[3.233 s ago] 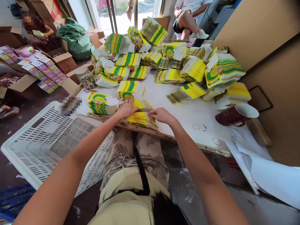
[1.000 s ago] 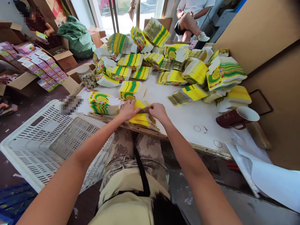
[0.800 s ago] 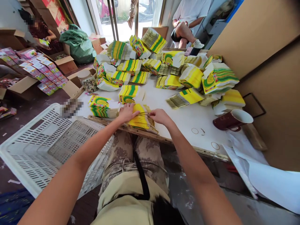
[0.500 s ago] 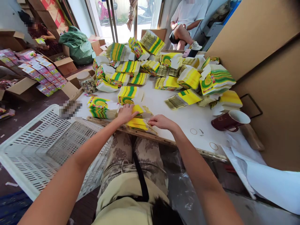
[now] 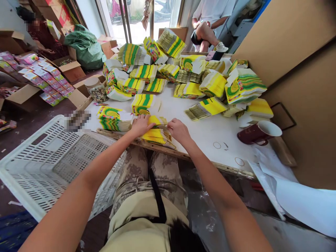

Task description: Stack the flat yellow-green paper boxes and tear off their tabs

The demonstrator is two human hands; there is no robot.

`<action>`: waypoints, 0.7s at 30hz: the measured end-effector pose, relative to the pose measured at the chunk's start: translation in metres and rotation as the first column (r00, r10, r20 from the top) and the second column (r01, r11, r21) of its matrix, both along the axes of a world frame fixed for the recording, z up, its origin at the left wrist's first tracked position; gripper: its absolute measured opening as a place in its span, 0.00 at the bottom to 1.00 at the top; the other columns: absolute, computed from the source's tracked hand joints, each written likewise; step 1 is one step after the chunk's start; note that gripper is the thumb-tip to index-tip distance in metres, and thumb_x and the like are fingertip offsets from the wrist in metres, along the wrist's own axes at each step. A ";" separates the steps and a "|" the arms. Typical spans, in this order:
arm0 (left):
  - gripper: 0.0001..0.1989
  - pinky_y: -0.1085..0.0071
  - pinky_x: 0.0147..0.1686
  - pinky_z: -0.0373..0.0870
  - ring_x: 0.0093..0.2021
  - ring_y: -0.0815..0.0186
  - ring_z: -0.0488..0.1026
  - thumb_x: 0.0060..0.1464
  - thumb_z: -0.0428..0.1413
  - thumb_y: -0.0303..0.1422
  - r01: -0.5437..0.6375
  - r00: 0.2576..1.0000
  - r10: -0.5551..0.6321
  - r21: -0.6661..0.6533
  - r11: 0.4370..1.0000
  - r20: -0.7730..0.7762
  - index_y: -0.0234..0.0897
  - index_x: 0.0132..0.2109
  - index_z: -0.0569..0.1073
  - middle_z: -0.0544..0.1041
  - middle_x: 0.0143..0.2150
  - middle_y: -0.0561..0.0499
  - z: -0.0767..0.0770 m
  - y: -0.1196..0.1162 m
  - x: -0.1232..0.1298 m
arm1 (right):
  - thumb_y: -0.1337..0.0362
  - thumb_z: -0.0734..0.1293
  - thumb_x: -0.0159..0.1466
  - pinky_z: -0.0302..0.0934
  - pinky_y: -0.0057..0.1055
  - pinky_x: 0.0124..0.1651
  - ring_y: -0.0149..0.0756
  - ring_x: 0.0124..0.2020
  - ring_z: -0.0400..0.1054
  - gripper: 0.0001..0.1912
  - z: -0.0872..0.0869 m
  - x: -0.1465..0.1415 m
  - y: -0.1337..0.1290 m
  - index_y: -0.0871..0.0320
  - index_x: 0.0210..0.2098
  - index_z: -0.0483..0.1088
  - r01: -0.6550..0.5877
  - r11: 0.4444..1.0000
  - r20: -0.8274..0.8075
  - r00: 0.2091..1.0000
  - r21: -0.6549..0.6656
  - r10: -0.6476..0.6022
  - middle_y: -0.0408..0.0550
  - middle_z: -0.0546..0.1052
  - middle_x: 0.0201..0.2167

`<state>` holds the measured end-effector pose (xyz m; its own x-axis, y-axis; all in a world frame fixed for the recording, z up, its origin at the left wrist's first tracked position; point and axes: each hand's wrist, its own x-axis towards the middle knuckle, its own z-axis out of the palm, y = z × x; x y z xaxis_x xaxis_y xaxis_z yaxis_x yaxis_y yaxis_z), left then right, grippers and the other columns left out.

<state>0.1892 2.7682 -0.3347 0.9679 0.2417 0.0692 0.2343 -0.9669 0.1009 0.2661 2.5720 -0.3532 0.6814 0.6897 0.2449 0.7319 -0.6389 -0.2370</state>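
Observation:
At the table's near edge lies a bundle of flat yellow cartons (image 5: 156, 136). My left hand (image 5: 141, 125) is laid over it from the left, thumb stretched along the near side and fingers over the top, gripping part of the bundle. My right hand (image 5: 179, 130) is closed in a pinch at the bundle's right end, by the carton edges; its fingertips are partly hidden. Left of my left hand sits a yellow-green carton stack (image 5: 112, 119). Another carton stack (image 5: 144, 104) lies just beyond my hands.
Many carton bundles (image 5: 187, 90) cover the back of the table. A maroon mug (image 5: 248, 135) and rubber bands (image 5: 239, 161) lie right. A jar (image 5: 97, 91) stands left, above a white plastic crate (image 5: 31, 164). Two people (image 5: 212, 15) sit beyond the table.
My right hand has turned and risen slightly at the bundle's right end. The near cartons' edges are fanned apart more. My left hand stays on the bundle, its thumb more stretched.

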 end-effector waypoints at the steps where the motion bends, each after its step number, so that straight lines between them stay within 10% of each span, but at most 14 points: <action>1: 0.29 0.54 0.54 0.64 0.59 0.50 0.64 0.63 0.45 0.50 0.001 1.000 -0.001 0.001 1.000 0.002 0.36 0.63 0.62 0.68 0.59 0.37 0.000 0.000 0.000 | 0.67 0.61 0.66 0.58 0.30 0.40 0.39 0.44 0.69 0.11 0.001 0.001 0.002 0.57 0.40 0.76 0.005 1.000 -0.013 1.000 -0.017 -0.006 0.52 0.77 0.41; 14: 0.30 0.56 0.55 0.64 0.60 0.50 0.64 0.62 0.46 0.50 0.024 1.000 -0.024 0.021 0.999 -0.020 0.36 0.64 0.60 0.68 0.58 0.38 -0.001 0.002 -0.001 | 0.58 0.60 0.65 0.62 0.34 0.42 0.48 0.42 0.74 0.18 0.001 0.004 0.035 0.63 0.42 0.77 0.268 0.955 -0.036 0.961 -0.128 -0.274 0.62 0.80 0.38; 21: 0.28 0.53 0.55 0.64 0.59 0.50 0.66 0.62 0.47 0.48 0.003 1.000 -0.003 -0.025 1.000 0.003 0.37 0.63 0.60 0.69 0.59 0.38 0.000 -0.002 -0.002 | 0.60 0.61 0.63 0.62 0.33 0.43 0.45 0.40 0.74 0.17 -0.003 0.006 0.044 0.65 0.37 0.79 0.320 0.947 -0.227 0.924 0.018 -0.308 0.62 0.80 0.36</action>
<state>0.1872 2.7664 -0.3343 0.9684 0.2406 0.0663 0.2310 -0.9647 0.1262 0.2718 2.6160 -0.3567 0.9018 0.4213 0.0960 0.4216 -0.8094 -0.4087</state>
